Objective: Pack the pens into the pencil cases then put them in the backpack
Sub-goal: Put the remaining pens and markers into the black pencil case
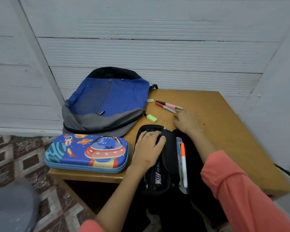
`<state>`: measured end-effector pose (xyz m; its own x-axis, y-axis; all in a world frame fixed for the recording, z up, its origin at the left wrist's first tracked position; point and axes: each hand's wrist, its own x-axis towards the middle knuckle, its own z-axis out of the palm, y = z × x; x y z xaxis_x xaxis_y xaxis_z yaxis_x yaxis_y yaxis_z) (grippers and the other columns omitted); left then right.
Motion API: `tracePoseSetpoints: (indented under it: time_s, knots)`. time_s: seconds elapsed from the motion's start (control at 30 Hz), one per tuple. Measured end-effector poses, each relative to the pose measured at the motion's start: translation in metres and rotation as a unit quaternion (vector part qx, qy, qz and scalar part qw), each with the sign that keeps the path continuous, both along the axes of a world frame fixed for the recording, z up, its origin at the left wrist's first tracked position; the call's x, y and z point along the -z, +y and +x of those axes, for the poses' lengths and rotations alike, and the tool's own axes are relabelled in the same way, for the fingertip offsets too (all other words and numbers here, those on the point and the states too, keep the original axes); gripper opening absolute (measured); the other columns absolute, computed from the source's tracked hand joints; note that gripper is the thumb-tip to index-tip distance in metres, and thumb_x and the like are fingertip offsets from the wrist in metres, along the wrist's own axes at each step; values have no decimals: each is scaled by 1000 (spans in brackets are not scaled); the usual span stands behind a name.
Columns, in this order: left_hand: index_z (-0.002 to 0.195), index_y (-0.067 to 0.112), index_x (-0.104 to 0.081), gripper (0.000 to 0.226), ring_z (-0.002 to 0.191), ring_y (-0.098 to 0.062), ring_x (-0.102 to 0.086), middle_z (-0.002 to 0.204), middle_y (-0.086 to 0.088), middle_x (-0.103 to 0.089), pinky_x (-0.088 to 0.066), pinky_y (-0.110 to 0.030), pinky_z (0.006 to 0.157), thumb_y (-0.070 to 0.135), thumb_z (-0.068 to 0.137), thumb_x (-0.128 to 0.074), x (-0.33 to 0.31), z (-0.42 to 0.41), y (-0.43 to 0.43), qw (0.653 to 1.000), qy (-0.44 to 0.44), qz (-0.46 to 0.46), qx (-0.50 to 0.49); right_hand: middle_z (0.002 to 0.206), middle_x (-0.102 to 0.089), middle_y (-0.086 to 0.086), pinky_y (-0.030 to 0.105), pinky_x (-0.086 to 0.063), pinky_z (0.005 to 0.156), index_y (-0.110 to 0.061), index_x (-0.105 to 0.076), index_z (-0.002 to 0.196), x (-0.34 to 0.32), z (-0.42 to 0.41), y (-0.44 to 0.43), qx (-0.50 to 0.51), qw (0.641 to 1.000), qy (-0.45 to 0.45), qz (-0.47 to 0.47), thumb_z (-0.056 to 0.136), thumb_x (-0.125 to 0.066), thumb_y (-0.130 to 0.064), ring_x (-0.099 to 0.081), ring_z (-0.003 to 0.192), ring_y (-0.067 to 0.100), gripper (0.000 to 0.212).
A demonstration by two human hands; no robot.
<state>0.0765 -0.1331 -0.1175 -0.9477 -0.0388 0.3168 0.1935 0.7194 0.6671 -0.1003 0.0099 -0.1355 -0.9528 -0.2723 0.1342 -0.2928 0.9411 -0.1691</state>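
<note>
1. Black pencil case [170, 156]: open at the near edge of the surface [224, 131], pens in both halves, among them an orange-capped pen [183, 163] in the right half.
2. Left grip [147, 148]: rests on the case's left half, fingers apart and loosely bent, thumb against the middle flap, clamped on nothing.
3. Right grip [186, 122]: stretched out over the surface beyond the case, fingers spread apart, holds nothing, one fingertip just beside the markers.
4. Black-capped marker [161, 102] and red-capped marker [165, 108]: loose on the surface, side by side, with something pink between them.
5. Green eraser [151, 118]: between the backpack and the black case. Small pale eraser [150, 100]: just beside the backpack's right edge.
6. Backpack [107, 97]: blue and grey, flat at the far left of the surface.
7. Space-print pencil case [86, 153]: closed, at the near left corner, in front of the backpack and left of the black case.
</note>
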Motion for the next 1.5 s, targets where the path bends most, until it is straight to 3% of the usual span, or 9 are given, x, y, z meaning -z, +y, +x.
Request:
tracePoseSetpoints:
  time_s: [0.2,0.43,0.6,0.8,0.93,1.07,1.2,1.33,1.5]
  knots:
    - [95,17,-60,34,85,-1,-37,90,7,-58,-32,-33,102,38,93,-33,2,0,0,1000,0,5,-2,93,-65,5,35,-47,70,-15,-71,91,-12,21,3,33,988,124,-86,88,-63,-30,-57,92,24,17]
    - [105,16,-62,39,89,2,-34,100,2,-63,-28,-30,107,39,93,-32,1,1,1,1000,-6,5,-1,124,-63,4,41,-51,90,-25,-60,129,-7,14,1,-21,998,-23,-60,92,-62,-26,-58,109,23,37]
    - [102,17,-61,42,89,-1,-37,97,2,-62,-29,-32,107,41,90,-29,0,2,1,1000,-13,5,0,108,-68,10,40,-54,81,-15,-70,113,-12,22,0,23,990,-12,-139,92,-61,-9,-63,94,24,23]
    - [95,13,-60,30,81,2,-31,89,3,-59,-30,-31,100,32,98,-36,-1,1,1,1000,-4,-2,-1,89,-62,-3,25,-37,64,-17,-61,125,-35,43,8,22,962,88,-256,91,-61,-14,-53,76,12,34]
    - [100,15,-61,27,85,3,-32,92,4,-60,-28,-29,100,29,100,-38,-1,2,0,1000,-5,-5,-6,78,-59,-5,28,-44,61,-17,-62,123,-56,62,16,26,936,109,-334,86,-63,-12,-54,65,9,37]
    - [98,13,-62,28,83,3,-32,94,1,-64,-27,-26,100,29,100,-38,-1,3,0,1000,-3,-5,-4,69,-60,-3,40,-56,72,-17,-53,131,-72,87,27,40,918,0,-395,81,-68,-4,-60,62,13,54]
    - [99,13,-62,30,85,1,-35,95,0,-64,-27,-25,102,29,100,-38,-2,4,1,1000,-8,-5,-7,74,-67,15,40,-58,61,-16,-35,143,-72,125,44,57,902,-156,-398,80,-70,3,-64,55,25,75]
    - [106,15,-62,29,99,-7,-44,102,1,-64,-26,-28,106,31,100,-37,-3,3,1,1000,-19,-4,-7,71,-66,18,43,-59,63,-8,-37,143,-60,152,54,68,893,-245,-372,81,-70,5,-63,52,25,72]
    - [97,11,-61,29,87,-2,-38,93,-1,-64,-28,-27,101,29,100,-38,-4,4,1,1000,-11,0,-11,71,-68,20,39,-60,60,-3,-44,139,-49,167,56,55,898,-279,-336,82,-69,5,-64,50,26,63]
